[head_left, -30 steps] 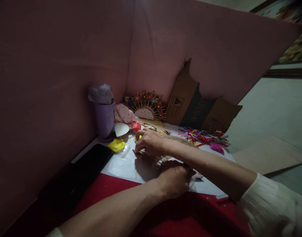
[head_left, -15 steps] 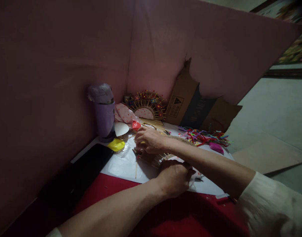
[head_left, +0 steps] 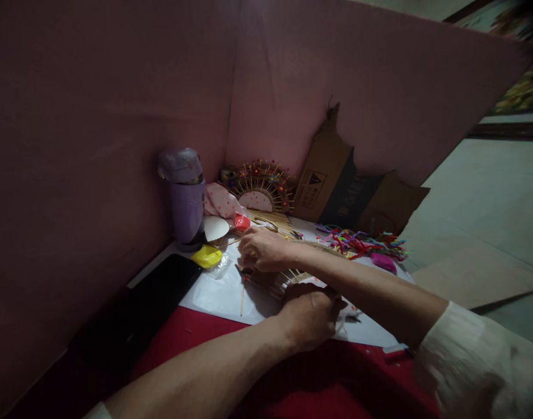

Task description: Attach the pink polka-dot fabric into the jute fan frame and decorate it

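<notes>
My right hand reaches across the white paper, fingers curled over the far edge of a fan-shaped piece made of thin wooden sticks. What its fingertips pinch is too small to make out. My left hand is closed on the near edge of that same stick piece, holding it down on the paper. A loose wooden stick lies on the paper just left of both hands. Lumps of yellow clay and red clay sit beyond the right hand.
A purple flask stands in the corner against pink partition walls. A finished stick fan with coloured beads leans at the back beside a cardboard box. Coloured strips lie at the right, a black phone at the left.
My right hand has shifted slightly along the far edge of the stick piece. The left hand has stayed put.
</notes>
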`<state>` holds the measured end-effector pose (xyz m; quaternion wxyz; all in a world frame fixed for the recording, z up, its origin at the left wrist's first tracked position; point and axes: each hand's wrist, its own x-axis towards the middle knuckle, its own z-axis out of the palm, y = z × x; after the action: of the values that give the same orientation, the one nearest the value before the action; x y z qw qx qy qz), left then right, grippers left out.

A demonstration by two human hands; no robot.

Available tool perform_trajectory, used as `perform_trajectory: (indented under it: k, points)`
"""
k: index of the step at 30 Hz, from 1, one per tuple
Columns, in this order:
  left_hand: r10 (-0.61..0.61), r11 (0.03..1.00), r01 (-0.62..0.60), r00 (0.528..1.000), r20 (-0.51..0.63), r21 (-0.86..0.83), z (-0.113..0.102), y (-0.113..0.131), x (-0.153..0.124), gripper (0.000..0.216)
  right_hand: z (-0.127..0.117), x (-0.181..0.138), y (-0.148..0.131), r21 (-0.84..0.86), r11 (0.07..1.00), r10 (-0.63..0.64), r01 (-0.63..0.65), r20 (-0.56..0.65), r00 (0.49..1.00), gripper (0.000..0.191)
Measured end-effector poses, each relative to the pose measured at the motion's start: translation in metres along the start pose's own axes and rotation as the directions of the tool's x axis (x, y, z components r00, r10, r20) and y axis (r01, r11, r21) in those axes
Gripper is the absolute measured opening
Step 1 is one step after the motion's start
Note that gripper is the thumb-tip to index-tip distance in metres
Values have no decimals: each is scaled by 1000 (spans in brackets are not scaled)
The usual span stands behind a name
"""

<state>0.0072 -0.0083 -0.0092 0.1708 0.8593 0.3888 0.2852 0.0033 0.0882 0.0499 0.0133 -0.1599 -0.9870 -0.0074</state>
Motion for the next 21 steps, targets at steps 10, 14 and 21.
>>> perform_trajectory:
  k: [10, 14, 21]
  points:
    - [31, 999, -30, 999, -8, 18, -2, -1, -1, 28, 9, 8, 5, 93, 995, -42, 39, 26, 999, 6]
    - [19, 1000, -18, 1000, -11, 19, -2, 0, -1, 29, 11, 10, 7, 108, 994, 8, -14, 51, 999, 5]
    - [16, 999, -16, 1000, -9, 29, -3, 2, -1, 29, 7, 12, 9, 151, 987, 40, -45, 36, 999, 7]
